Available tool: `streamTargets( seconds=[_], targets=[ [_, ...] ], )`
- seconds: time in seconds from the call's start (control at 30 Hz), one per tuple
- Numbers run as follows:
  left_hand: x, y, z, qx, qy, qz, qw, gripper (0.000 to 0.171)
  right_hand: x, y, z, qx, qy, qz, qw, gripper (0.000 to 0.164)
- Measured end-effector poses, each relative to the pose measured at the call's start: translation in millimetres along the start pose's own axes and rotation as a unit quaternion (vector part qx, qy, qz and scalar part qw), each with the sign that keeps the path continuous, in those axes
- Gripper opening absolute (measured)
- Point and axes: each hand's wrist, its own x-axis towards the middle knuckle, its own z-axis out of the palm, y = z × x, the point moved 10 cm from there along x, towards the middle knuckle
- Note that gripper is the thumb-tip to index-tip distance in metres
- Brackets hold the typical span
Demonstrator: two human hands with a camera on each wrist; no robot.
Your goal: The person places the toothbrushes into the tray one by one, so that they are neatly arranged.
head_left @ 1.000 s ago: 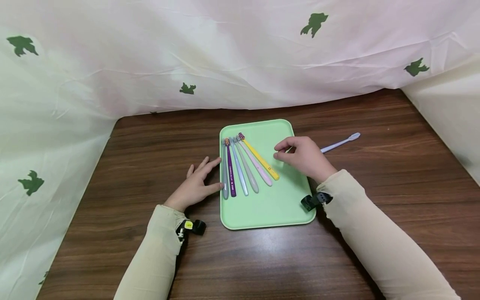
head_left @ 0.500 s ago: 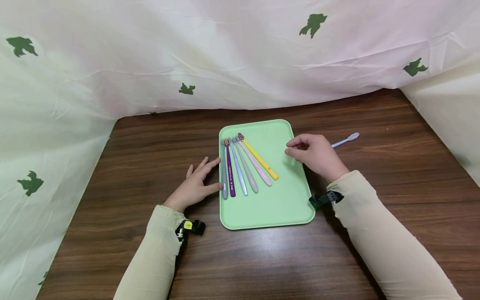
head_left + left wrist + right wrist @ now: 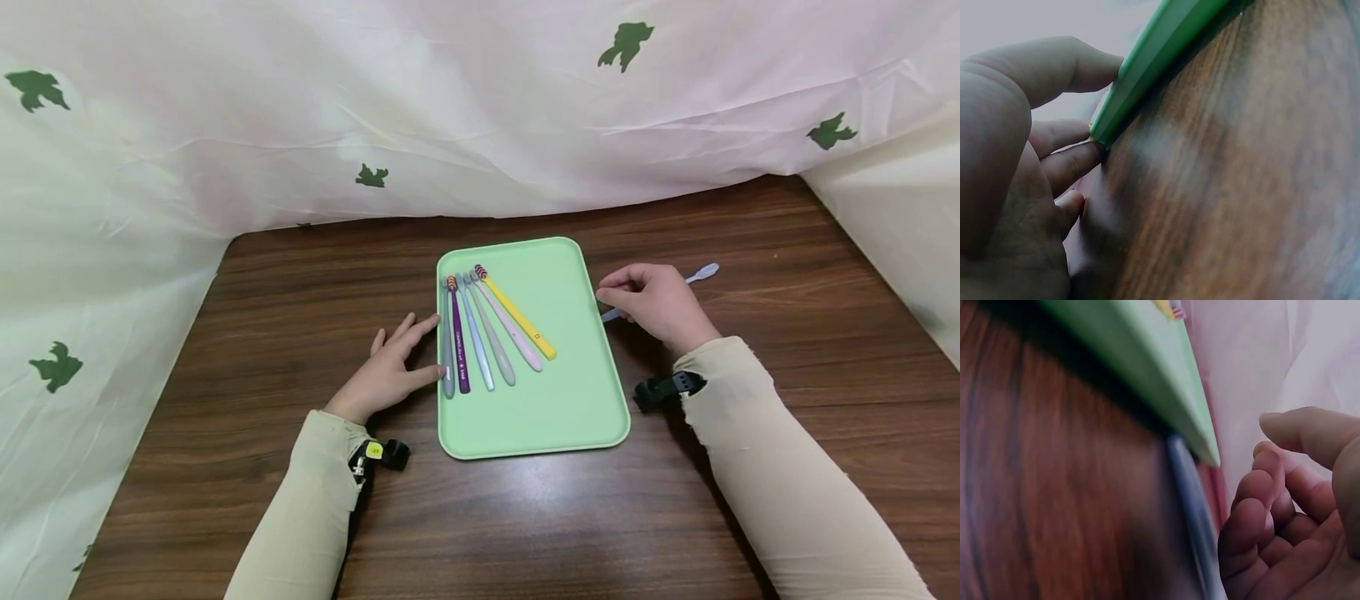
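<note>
A light green tray (image 3: pixel 517 429) bears several toothbrushes, side by side with their heads toward the far edge. From the left edge they run grey, purple (image 3: pixel 459 342), blue, grey, pink and yellow (image 3: pixel 521 318). My left hand (image 3: pixel 386 371) touches the tray's left edge with spread fingertips and thumb, as the left wrist view also shows. Off the tray's right side, a light blue toothbrush (image 3: pixel 703 272) lies on the table, its handle end close by the tray rim. Over its middle hovers my right hand (image 3: pixel 660 304), fingers loosely bent and nothing between thumb and fingertips.
A dark wooden table (image 3: pixel 300 283) surrounds the tray. Behind it and along both sides hangs a white cloth (image 3: pixel 480 108) with green leaf-like patches. Each wrist carries a black camera strap (image 3: pixel 667 389).
My right hand has moved right, from over the tray to above the loose blue toothbrush, whose handle end now shows left of the hand. The left hand has stayed at the tray's edge.
</note>
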Motion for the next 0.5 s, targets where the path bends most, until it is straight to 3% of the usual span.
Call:
streamTargets(
  seconds=[0.5],
  targets=[
    [0.2, 0.6, -0.4, -0.002, 0.0, 0.001, 1.0, 0.075, 2.0, 23.6, -5.1, -0.041, -0.03, 0.04, 0.998, 0.038]
  ],
)
